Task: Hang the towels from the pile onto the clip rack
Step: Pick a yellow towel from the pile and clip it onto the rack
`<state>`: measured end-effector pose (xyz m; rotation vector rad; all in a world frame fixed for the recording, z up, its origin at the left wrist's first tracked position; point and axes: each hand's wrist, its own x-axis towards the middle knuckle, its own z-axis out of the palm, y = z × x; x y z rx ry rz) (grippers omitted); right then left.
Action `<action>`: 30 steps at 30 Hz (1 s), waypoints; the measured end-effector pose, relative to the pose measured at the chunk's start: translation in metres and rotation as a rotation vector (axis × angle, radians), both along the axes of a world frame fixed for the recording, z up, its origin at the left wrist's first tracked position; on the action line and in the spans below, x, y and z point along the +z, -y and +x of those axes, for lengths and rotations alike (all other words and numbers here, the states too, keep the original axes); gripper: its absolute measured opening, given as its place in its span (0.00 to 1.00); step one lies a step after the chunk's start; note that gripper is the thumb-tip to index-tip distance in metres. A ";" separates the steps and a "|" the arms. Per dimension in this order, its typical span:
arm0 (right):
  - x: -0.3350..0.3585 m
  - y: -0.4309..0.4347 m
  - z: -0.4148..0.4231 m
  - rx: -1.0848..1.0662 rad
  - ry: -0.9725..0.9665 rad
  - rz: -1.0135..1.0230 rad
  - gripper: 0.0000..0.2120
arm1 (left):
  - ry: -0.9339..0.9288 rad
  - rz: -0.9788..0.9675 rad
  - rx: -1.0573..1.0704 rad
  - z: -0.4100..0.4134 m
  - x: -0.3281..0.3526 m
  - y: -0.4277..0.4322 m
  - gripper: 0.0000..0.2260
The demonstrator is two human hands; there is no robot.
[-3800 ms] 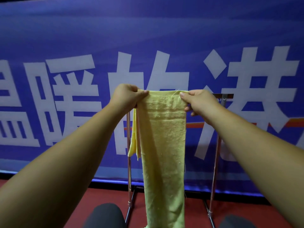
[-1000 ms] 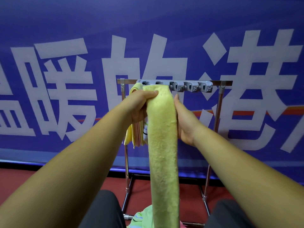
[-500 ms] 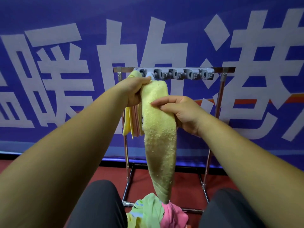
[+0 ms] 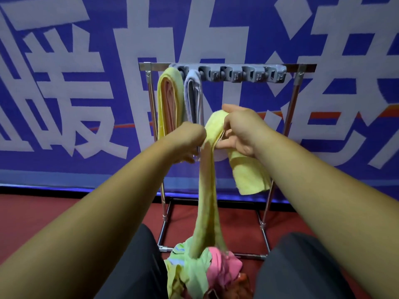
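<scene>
A blue banner (image 4: 64,169) behind the clip rack (image 4: 232,74) carries big white Chinese characters. Left of the rack stands 暖 (image 4: 71,91), directly behind it 的 (image 4: 127,93), partly hidden. The character on the right (image 4: 291,16) is cut off and not sure to read.

Both forearms are reaching forward and converging. The left hand (image 4: 191,136) is gripping the yellow towel (image 4: 207,190) with curled fingers; the right hand (image 4: 241,130) is pinching it just beside.

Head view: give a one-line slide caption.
A yellow terry towel held by left hand and right hand before a steel clip rack.
</scene>
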<state>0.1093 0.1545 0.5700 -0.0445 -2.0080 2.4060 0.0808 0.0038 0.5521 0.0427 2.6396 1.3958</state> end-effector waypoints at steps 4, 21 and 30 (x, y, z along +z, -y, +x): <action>0.001 0.006 -0.014 -0.079 0.014 -0.065 0.33 | 0.116 0.010 -0.177 -0.006 -0.021 -0.006 0.14; 0.021 -0.017 -0.087 -0.410 -0.199 1.297 0.25 | -0.698 -0.244 0.200 -0.069 0.019 0.005 0.07; 0.025 0.002 -0.110 -0.409 -0.075 1.535 0.10 | -0.713 -0.639 0.034 -0.093 0.055 0.000 0.09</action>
